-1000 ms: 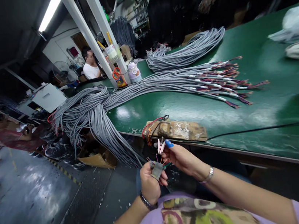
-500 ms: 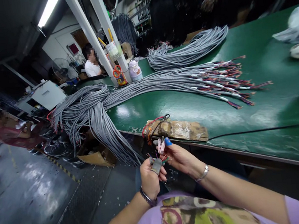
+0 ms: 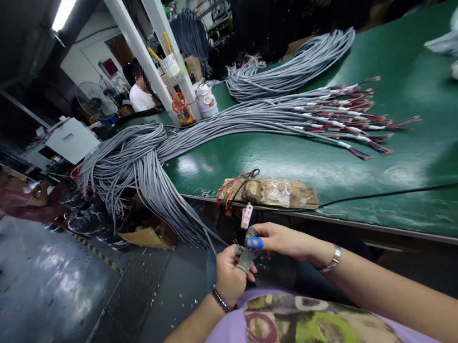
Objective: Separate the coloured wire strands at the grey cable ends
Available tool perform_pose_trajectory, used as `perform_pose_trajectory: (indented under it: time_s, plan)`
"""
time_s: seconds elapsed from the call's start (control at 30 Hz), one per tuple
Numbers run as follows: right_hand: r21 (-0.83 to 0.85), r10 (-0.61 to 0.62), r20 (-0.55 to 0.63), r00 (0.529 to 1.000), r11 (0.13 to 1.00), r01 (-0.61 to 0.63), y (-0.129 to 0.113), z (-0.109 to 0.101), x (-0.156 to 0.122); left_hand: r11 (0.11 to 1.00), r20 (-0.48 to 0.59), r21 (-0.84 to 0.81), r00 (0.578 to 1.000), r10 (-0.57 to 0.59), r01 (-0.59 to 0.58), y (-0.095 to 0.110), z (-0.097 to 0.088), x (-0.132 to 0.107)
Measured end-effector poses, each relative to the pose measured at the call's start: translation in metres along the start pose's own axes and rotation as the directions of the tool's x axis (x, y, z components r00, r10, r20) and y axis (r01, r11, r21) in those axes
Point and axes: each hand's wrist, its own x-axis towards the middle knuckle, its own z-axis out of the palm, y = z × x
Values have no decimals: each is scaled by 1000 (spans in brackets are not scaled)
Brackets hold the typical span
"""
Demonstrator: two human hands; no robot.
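Note:
My left hand [image 3: 230,275] is closed around the end of a grey cable [image 3: 247,260], low in front of the table edge. Thin coloured wires stick out of that end, mostly hidden by the fingers. My right hand [image 3: 280,239], blue tape around one finger, pinches at these wires just to the right of the left hand. A pink clip-like piece [image 3: 246,216] sits just above the right fingers, apart from them. Behind it a worn wooden block [image 3: 278,192], with red and black leads at its left end, lies along the table edge.
Grey cables [image 3: 223,124] with stripped coloured ends stretch across the green table [image 3: 414,169], many draping over its left edge. A coiled cable bundle [image 3: 291,70] lies behind. A lilac bottle [image 3: 206,101] stands by white posts. Two people sit further off at left.
My right hand has come down from beside the pink clip-like piece to the wires at my left hand, its fingers now closed together. The left hand keeps its grip on the cable.

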Motion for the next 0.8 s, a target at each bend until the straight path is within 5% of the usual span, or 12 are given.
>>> perform_pose_trajectory:
  time_s: [0.33, 0.53, 0.67, 0.8]
  plan:
    - [35, -48, 112, 993, 998, 44, 4, -9, 1, 988, 146, -47, 979, -140, 149, 4, -2, 2]
    - [196, 19, -123, 992, 981, 5, 10, -24, -1, 978, 116, -102, 979, -167, 179, -5, -2, 0]
    - [56, 106, -12, 994, 993, -105, 8, -21, -7, 979, 90, -120, 984, -152, 163, -6, -2, -1]
    - [-73, 32, 73, 997, 997, -27, 0, -9, -6, 981, 167, -77, 972, -166, 180, -5, -1, 0]
